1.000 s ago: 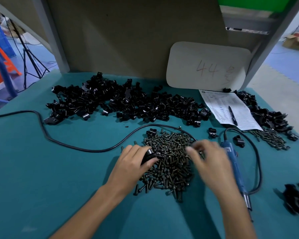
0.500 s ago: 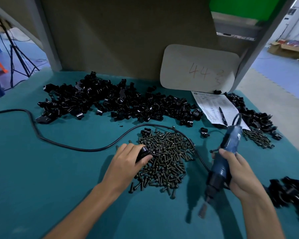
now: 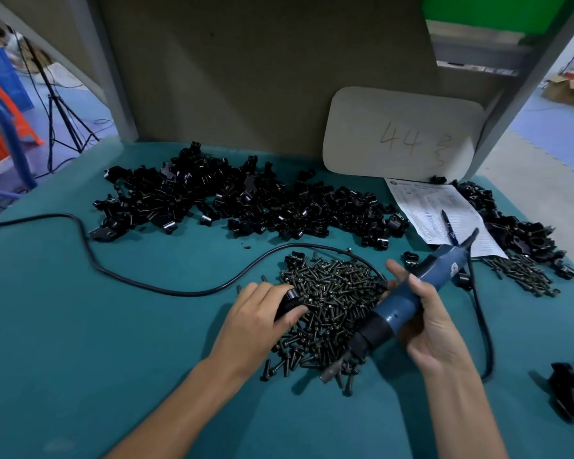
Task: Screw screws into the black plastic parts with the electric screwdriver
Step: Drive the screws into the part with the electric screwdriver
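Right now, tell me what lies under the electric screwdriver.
The electric screwdriver, gripped by the right hand, slants over the pile of screws on the teal table. Screws beneath its body and bit are covered.

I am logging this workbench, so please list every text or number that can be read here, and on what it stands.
"44": handwritten on the pale board at the back; the scribble after it is unreadable.
The printed sheet under the pen: too small to read.
Label on the electric screwdriver: blurred.
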`<state>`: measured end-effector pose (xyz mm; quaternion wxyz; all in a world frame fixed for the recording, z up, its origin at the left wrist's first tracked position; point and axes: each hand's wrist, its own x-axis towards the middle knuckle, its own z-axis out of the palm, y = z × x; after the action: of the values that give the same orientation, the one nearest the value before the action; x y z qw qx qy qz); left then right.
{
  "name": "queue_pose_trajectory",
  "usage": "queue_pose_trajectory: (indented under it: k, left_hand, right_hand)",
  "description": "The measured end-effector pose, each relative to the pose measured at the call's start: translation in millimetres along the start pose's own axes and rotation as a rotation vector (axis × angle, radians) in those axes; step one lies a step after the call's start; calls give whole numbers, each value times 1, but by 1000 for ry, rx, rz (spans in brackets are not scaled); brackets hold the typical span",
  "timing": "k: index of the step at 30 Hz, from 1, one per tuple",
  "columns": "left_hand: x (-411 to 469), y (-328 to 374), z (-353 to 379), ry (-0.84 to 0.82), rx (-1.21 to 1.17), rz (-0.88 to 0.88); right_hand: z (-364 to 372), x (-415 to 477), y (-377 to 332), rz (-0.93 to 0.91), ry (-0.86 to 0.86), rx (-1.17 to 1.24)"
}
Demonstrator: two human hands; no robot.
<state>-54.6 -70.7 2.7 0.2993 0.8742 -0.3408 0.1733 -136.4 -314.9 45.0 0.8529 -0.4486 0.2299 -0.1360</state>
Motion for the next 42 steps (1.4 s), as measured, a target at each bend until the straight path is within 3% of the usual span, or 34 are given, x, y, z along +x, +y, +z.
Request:
queue_pose_trajectory:
  k: [4, 9, 13, 22, 29, 33, 42]
  left_hand:
    - [-2, 0, 1, 18, 33, 30]
    - [-3, 1, 1, 74, 79, 32]
    - [-3, 0, 4, 115, 94, 84]
    - [-3, -4, 9, 105, 90, 190]
    - [-4, -4, 8, 73, 79, 235]
    - [-4, -2, 6, 71, 68, 231]
    - [-4, -1, 5, 7, 121, 188]
  right_hand:
    - [5, -4, -1, -39, 80, -91]
    - [4, -8, -4, -55, 111, 253]
    - [4, -10, -4, -93, 100, 355]
    - [12, -10, -1, -129, 132, 349]
    - [10, -9, 0, -145, 11, 370]
    - [9, -8, 1, -136, -40, 360]
    - [7, -6, 3, -134, 19, 258]
